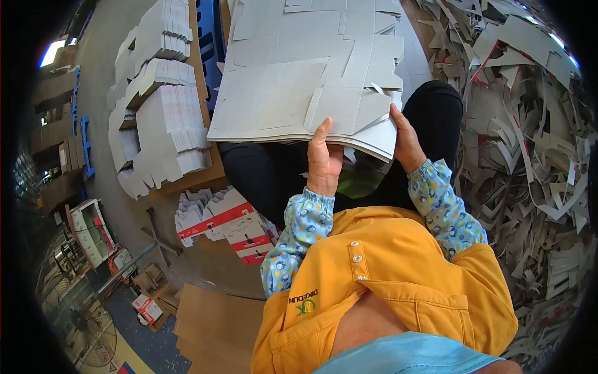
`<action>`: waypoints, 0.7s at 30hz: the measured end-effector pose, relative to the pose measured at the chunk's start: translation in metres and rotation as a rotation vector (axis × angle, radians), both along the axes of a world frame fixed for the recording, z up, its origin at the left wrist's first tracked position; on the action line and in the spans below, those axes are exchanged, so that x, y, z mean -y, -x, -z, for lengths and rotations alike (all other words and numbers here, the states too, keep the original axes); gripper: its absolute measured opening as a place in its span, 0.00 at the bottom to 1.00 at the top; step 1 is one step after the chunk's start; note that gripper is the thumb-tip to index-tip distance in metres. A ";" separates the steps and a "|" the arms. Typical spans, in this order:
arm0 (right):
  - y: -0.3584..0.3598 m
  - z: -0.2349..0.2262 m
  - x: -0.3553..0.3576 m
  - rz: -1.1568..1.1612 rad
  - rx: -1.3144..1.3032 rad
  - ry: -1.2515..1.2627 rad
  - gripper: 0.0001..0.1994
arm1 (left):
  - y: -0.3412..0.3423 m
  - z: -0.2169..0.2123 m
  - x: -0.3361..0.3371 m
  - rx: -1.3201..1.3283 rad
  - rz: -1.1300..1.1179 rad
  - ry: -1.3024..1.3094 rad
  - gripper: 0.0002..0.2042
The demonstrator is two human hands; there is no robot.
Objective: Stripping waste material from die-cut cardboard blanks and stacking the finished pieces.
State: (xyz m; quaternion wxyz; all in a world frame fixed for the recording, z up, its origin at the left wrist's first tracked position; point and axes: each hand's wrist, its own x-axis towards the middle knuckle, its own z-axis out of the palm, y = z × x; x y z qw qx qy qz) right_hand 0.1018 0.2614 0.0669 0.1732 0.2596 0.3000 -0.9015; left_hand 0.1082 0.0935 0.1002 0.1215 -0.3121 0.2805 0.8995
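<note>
While L fingers [336, 154], thumb [321, 132] up, grip card stack [274, 93], R fingers [401, 122] clasp rt edge.

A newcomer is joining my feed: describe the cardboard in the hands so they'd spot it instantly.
From the big scrap heap at right, look left to the broad pale cardboard. The left hand and right hand grip its near end; the notched stacks farther left are untouched.
</note>
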 end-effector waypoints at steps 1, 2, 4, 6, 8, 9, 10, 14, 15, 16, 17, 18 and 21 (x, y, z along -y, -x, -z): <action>0.002 -0.003 -0.004 -0.106 -0.102 -0.198 0.22 | 0.000 0.002 0.004 -0.001 0.006 0.007 0.15; 0.004 -0.007 -0.010 -0.116 -0.102 -0.197 0.22 | 0.000 0.004 0.007 -0.001 0.012 0.013 0.15; 0.010 -0.012 -0.020 -0.352 -0.346 -0.829 0.21 | 0.001 0.007 0.009 0.035 0.006 0.038 0.16; 0.013 -0.014 -0.016 -0.322 -0.377 -0.841 0.20 | 0.003 0.009 0.011 0.067 0.005 0.063 0.17; 0.013 -0.032 -0.005 -0.235 -0.393 -0.704 0.20 | 0.000 0.011 0.013 0.099 -0.043 0.125 0.18; 0.012 -0.039 -0.004 -0.222 -0.412 -0.733 0.14 | 0.001 0.001 0.012 0.127 -0.043 0.149 0.19; 0.011 -0.047 -0.006 -0.235 -0.410 -0.735 0.14 | 0.002 0.003 0.015 0.134 -0.053 0.143 0.19; -0.007 -0.076 0.004 -0.350 -1.243 -1.259 0.08 | 0.013 0.023 0.018 0.000 -0.085 0.008 0.19; -0.012 -0.092 0.020 -0.384 -1.273 -1.203 0.10 | 0.016 0.025 0.018 0.045 -0.064 -0.020 0.18; -0.018 -0.097 0.029 -0.464 -1.331 -1.216 0.13 | 0.018 0.026 0.016 0.086 -0.038 -0.050 0.16; -0.029 -0.096 0.030 -0.572 -1.350 -1.127 0.22 | 0.018 0.032 0.025 0.117 0.090 -0.059 0.15; -0.036 -0.095 0.032 -0.703 -1.409 -0.965 0.31 | 0.019 0.016 0.016 0.085 0.055 -0.066 0.13; -0.045 -0.066 0.027 -0.753 -0.801 -0.545 0.29 | 0.018 0.033 0.019 -0.047 0.239 -0.163 0.11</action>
